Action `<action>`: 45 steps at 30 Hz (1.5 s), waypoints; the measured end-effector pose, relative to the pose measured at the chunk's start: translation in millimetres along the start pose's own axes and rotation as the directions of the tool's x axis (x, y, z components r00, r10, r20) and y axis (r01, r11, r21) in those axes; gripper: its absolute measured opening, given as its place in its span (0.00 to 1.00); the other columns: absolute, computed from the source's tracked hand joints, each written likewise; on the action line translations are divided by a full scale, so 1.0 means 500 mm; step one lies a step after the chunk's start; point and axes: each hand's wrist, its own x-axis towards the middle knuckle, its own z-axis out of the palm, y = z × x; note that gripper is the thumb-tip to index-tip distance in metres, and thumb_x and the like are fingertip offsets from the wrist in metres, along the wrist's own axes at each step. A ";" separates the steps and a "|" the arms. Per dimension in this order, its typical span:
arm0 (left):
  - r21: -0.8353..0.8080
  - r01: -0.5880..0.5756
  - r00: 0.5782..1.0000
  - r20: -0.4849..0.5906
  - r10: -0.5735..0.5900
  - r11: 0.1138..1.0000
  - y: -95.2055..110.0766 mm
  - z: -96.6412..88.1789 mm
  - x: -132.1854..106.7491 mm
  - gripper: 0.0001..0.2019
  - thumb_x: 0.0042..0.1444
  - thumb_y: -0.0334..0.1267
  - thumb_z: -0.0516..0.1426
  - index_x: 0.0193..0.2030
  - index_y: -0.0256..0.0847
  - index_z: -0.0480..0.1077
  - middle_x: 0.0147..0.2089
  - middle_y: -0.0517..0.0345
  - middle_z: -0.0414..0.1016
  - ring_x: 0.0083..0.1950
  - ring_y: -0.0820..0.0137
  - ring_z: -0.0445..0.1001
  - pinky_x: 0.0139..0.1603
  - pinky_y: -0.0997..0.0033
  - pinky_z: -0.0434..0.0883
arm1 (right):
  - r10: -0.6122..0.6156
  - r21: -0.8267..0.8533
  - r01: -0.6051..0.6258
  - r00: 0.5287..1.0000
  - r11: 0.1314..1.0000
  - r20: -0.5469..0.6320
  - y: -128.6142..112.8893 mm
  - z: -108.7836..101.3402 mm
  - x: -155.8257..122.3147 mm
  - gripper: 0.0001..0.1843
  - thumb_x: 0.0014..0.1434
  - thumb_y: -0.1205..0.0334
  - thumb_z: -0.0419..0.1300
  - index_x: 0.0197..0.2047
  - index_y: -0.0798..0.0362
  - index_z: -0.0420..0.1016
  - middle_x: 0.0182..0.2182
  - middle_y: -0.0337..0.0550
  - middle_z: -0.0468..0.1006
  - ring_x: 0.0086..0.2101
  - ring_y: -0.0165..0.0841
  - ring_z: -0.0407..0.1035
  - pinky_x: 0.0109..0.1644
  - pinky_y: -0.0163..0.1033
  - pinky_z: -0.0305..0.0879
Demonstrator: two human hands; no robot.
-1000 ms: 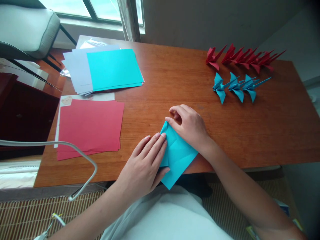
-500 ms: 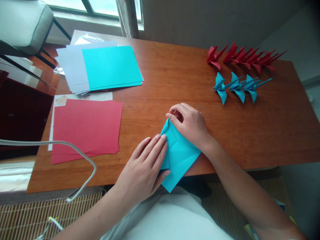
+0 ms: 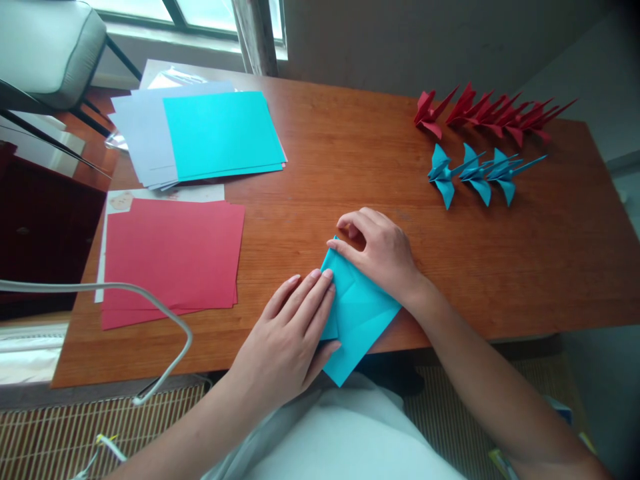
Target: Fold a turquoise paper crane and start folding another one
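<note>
A folded blue paper (image 3: 357, 313) lies at the near edge of the wooden table (image 3: 325, 173), its lower corner hanging over the edge. My left hand (image 3: 290, 333) rests flat on the paper's left side, fingers stretched out and pressed down. My right hand (image 3: 385, 257) is curled at the paper's top corner, with the index finger laid along the upper edge and the fingertips pinching the tip. The thumb of that hand is hidden.
A stack of red sheets (image 3: 170, 260) lies at the left, with a cyan sheet (image 3: 220, 133) on pale lilac sheets (image 3: 137, 140) behind it. Folded red cranes (image 3: 493, 113) and blue cranes (image 3: 475, 173) stand at the far right. A grey cable (image 3: 150, 313) curves over the left edge; a chair (image 3: 45, 47) stands beyond.
My right hand's fingertips have shifted slightly down onto the paper's top corner. My left hand has stayed flat in place. The view has drifted a little.
</note>
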 end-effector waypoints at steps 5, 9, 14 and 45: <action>-0.002 0.005 1.000 0.003 -0.005 1.000 0.000 0.002 -0.001 0.34 0.68 0.51 0.53 0.72 0.28 0.59 0.76 0.42 0.56 0.77 0.51 0.55 0.76 0.51 0.53 | 0.009 -0.004 -0.009 1.000 1.000 0.004 0.001 0.000 0.000 0.11 0.63 0.51 0.66 0.40 0.49 0.73 0.34 0.38 0.75 0.37 0.34 0.70 0.42 0.39 0.61; -0.006 0.000 1.000 0.001 0.000 1.000 0.000 0.003 0.000 0.34 0.68 0.51 0.53 0.72 0.28 0.59 0.76 0.41 0.56 0.77 0.51 0.55 0.76 0.51 0.52 | 0.012 -0.005 -0.012 1.000 1.000 0.000 -0.001 0.000 0.001 0.10 0.63 0.52 0.66 0.40 0.49 0.73 0.34 0.38 0.75 0.37 0.34 0.70 0.41 0.38 0.61; -0.001 0.003 1.000 0.011 -0.003 1.000 0.001 0.002 -0.001 0.34 0.68 0.51 0.52 0.72 0.28 0.58 0.76 0.42 0.55 0.77 0.51 0.54 0.76 0.51 0.53 | 0.020 -0.013 -0.021 1.000 1.000 -0.011 -0.002 0.000 0.002 0.07 0.65 0.55 0.64 0.40 0.49 0.73 0.34 0.37 0.76 0.37 0.33 0.70 0.40 0.38 0.60; 0.034 0.024 1.000 0.008 -0.024 0.999 0.003 0.002 -0.005 0.35 0.68 0.54 0.52 0.72 0.28 0.60 0.76 0.45 0.58 0.75 0.48 0.56 0.75 0.50 0.52 | 0.048 -0.248 0.013 0.970 0.969 0.240 -0.054 -0.039 0.006 0.25 0.57 0.44 0.69 0.50 0.49 0.70 0.45 0.46 0.76 0.48 0.44 0.70 0.43 0.43 0.65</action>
